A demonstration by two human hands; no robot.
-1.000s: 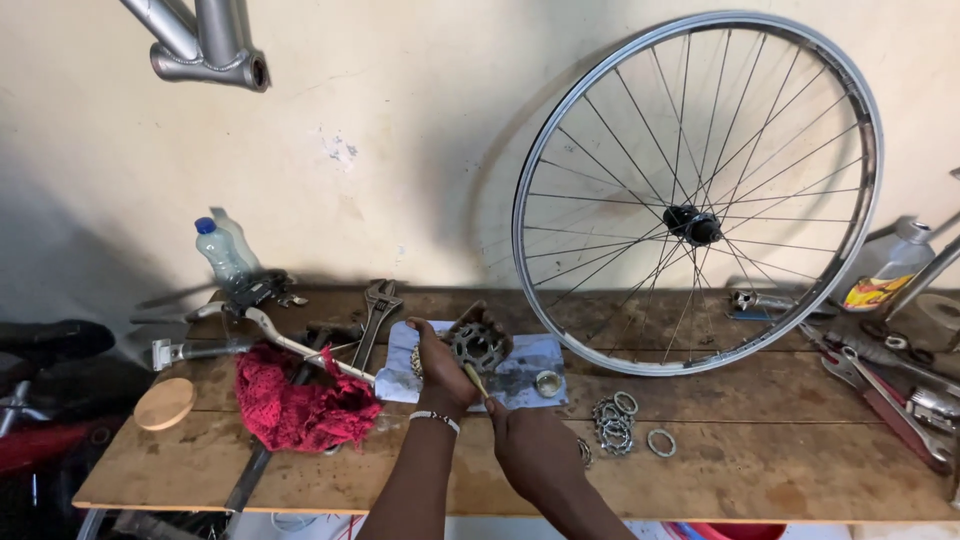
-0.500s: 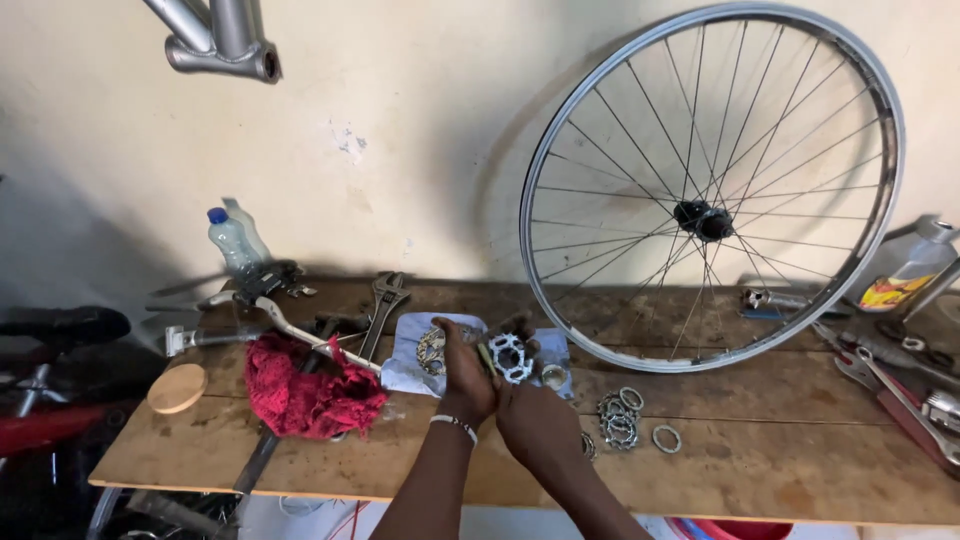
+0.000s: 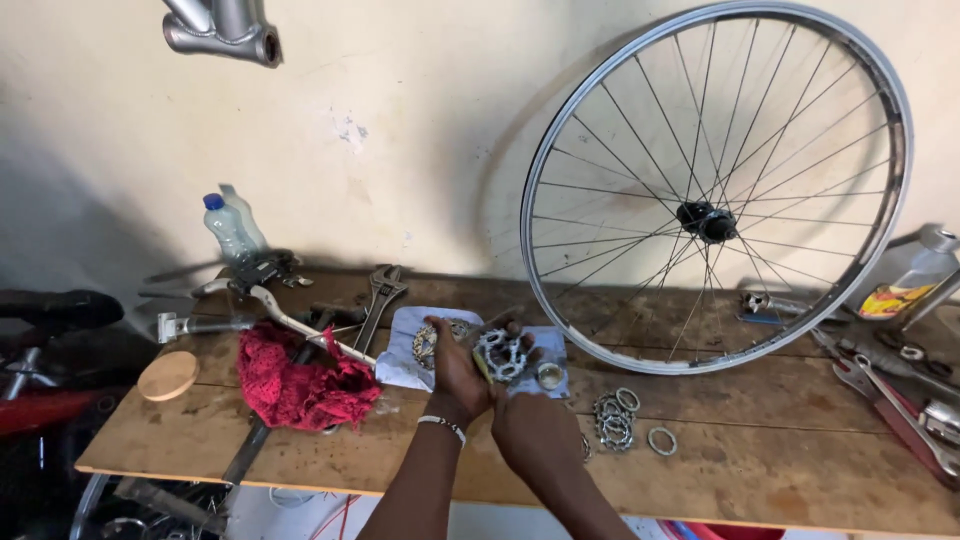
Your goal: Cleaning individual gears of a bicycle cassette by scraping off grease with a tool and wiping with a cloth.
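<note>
Steel sprockets lie spread about the middle of the wooden tabletop (image 3: 760,470), which suggests a cassette already taken off the wheel and taken apart, with the work on its pieces only partly through. The left hand (image 3: 455,370) grasps a small toothed sprocket (image 3: 500,356), holding it just above a white cloth (image 3: 405,345) spread on the boards; another sprocket (image 3: 425,345) rests on that cloth to the left of the hand. The right hand (image 3: 535,435) sits close beside the left, its back to the camera; whether its fingers pinch anything cannot be told. Just right of the hands wait a stack of sprockets (image 3: 612,428), a small ring (image 3: 550,376) and a loose spacer ring (image 3: 661,440), untouched at present. The bare bicycle wheel (image 3: 715,190) leans upright against the far wall, its hub showing no sprockets. To the left lie a red rag (image 3: 300,380), an adjustable wrench (image 3: 380,295) and a plastic bottle (image 3: 232,228); more tools sit at the right edge. Judging by the spread of loose parts, most still await handling, and nothing has gone back on the wheel.
</note>
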